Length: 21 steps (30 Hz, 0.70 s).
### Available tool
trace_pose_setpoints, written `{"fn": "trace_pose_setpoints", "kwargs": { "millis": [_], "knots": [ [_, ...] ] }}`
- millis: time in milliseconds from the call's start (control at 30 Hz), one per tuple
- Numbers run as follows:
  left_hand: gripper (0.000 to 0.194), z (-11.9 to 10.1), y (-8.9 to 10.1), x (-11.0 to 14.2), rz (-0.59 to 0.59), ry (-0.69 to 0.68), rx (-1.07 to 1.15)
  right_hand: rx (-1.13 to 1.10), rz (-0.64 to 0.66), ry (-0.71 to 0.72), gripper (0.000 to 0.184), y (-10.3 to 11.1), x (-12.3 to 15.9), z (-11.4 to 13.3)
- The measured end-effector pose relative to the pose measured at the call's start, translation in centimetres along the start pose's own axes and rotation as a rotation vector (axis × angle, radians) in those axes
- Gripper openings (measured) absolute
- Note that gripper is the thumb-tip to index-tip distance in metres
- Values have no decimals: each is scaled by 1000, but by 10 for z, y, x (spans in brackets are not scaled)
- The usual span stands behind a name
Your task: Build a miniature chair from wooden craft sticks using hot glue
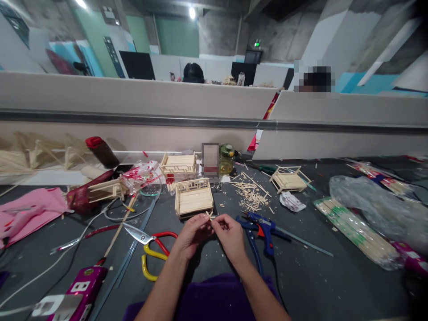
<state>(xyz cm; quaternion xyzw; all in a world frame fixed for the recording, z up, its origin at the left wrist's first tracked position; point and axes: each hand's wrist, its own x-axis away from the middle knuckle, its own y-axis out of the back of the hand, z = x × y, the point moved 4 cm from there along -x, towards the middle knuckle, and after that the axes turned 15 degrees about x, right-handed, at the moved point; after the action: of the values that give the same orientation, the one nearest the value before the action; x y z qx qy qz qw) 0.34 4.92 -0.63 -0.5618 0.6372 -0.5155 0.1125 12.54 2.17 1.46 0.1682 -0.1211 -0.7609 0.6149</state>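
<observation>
Just beyond the grip of your left hand (191, 234), the nearer one, stands a small wooden model (195, 203), planks running left-to-right. It and your right hand (230, 232) together pinch small sticks (210, 215).

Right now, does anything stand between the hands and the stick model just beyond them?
Nothing visible. The left hand and right hand pinch small sticks close to the near right corner of the stick model; scissors lie off to the left, the blue glue gun to the right.
</observation>
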Motion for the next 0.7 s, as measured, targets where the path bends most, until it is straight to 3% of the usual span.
{"fn": "trace_pose_setpoints", "kwargs": {
  "millis": [700],
  "knots": [
    [35, 1, -6, 3, -32, 2, 4, -38, -91, 21, 17, -5, 5, -5]
  ]
}}
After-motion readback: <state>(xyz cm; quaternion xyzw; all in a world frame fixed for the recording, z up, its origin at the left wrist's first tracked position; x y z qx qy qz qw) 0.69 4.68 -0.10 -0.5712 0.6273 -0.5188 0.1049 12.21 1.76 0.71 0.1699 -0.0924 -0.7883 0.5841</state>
